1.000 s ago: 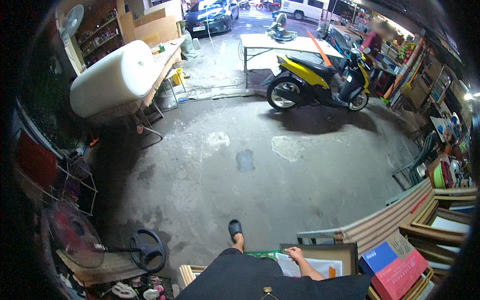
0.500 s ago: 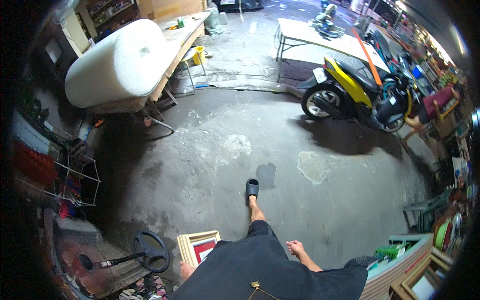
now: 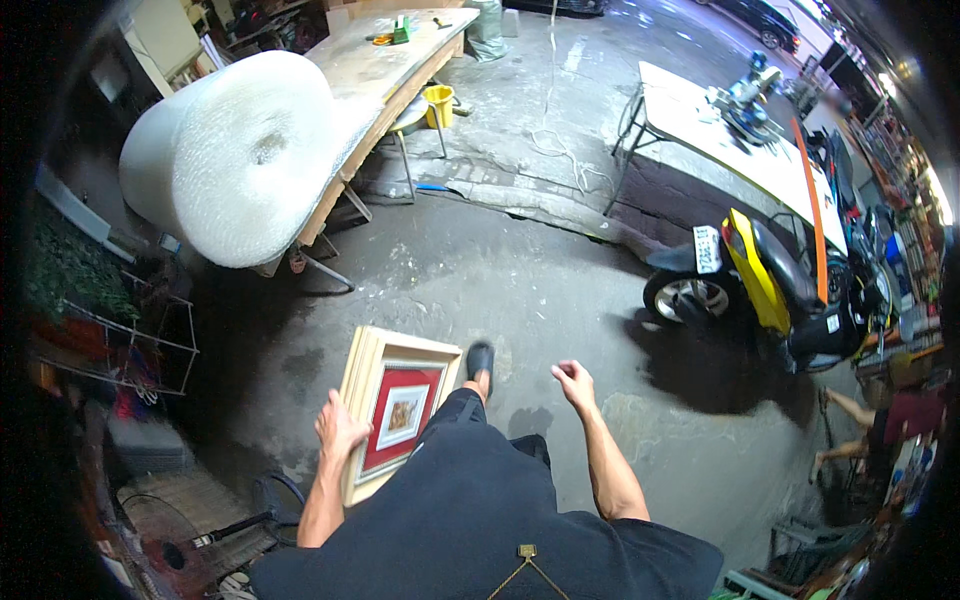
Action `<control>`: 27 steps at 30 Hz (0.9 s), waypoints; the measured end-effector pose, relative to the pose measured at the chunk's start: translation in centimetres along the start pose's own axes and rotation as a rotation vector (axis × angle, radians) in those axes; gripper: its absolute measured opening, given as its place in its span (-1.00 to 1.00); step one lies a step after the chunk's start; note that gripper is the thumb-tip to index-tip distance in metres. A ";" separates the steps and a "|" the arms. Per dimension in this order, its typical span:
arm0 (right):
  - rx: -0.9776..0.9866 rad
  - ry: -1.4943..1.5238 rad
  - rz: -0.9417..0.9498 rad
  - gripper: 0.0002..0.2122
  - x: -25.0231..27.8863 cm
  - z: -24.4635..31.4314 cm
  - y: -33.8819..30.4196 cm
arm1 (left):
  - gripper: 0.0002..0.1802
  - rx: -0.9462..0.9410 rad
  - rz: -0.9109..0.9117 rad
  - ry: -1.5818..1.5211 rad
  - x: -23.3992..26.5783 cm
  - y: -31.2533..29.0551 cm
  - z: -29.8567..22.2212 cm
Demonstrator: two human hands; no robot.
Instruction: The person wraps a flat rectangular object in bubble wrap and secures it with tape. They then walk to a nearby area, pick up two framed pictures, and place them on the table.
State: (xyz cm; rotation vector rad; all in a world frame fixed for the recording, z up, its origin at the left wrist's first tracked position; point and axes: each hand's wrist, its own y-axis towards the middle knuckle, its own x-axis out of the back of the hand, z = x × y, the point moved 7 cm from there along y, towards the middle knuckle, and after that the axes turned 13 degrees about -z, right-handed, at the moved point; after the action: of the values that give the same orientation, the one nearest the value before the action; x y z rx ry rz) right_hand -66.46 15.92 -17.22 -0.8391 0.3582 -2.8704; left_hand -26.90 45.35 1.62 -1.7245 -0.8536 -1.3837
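My left hand (image 3: 341, 428) grips the outer side of a cream picture frame (image 3: 366, 420) with a red mat and a small picture in its middle. The thick, stepped side edge may belong to more than one frame; I cannot tell. It hangs upright but tilted beside my left leg. Out in front of my right thigh, my right hand (image 3: 574, 386) holds nothing, its fingers loosely bent and apart. A dark slip-on shoe (image 3: 481, 358) on my stepping foot shows just right of the frame.
A big bubble-wrap roll (image 3: 250, 150) lies on a wooden worktable (image 3: 420, 40) at the left. A yellow scooter (image 3: 765, 265) stands at the right by a white table (image 3: 690, 110). A pedestal fan (image 3: 175, 555) is lower left; a seated person's legs (image 3: 850, 430) show far right.
I have moved forward, so the worktable, roll and scooter are nearer. The picture frame has swung up and shows more fully. My right hand has risen forward and its fingers have loosened.
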 end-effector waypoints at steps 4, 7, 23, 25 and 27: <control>0.188 0.267 0.199 -0.61 -8.5 14.6 9.2 | -0.21 -0.138 -0.052 -0.032 4.8 11.4 -11.3; 0.300 0.307 0.324 -0.60 -11.6 26.4 14.8 | -0.20 -0.246 -0.107 -0.031 8.5 19.3 -19.7; 0.999 0.608 0.341 -0.61 -18.4 73.4 55.3 | -0.42 -0.571 -0.346 -0.128 32.6 57.4 -50.9; 1.104 0.614 0.234 -0.64 -17.8 73.5 53.6 | -0.44 -0.527 -0.380 -0.181 31.7 55.0 -50.1; 1.156 0.674 0.201 -0.66 -19.0 74.6 52.7 | -0.45 -0.494 -0.489 -0.199 31.8 53.9 -49.0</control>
State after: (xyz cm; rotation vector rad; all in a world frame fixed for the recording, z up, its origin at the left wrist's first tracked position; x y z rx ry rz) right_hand -6.93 -45.38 20.24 0.3414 -1.0078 -2.4104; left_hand 1.94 -22.45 31.34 -2.1444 -1.1718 -1.8862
